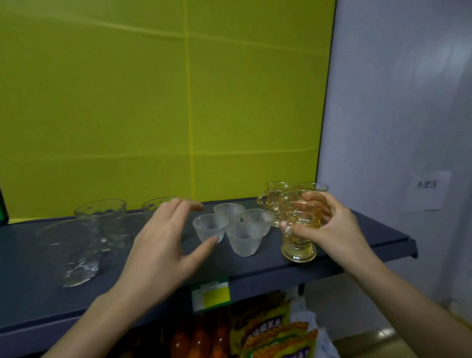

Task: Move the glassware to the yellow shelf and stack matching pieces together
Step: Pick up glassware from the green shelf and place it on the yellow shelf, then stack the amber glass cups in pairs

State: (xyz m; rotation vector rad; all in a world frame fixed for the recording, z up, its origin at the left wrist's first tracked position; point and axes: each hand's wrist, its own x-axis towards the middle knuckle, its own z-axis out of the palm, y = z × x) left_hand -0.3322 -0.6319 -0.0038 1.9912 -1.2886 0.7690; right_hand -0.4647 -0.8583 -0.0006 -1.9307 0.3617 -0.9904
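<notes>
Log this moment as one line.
right hand: grips amber cup near shelf edge | left hand: open, by four frosted cups | frosted cups: unstacked

arms: two forearms, bare to frame edge | left hand [161, 245]: bare, slim fingers | right hand [334, 229]: bare

Dim, soft overall; motion blur throughout; wide-angle bending at edges.

Small cups [210, 226] mid frame on shelf [20, 266]; big glasses [101, 213] left; handled mugs [271, 196] right; bottles [199, 345] under shelf, lower middle.
</notes>
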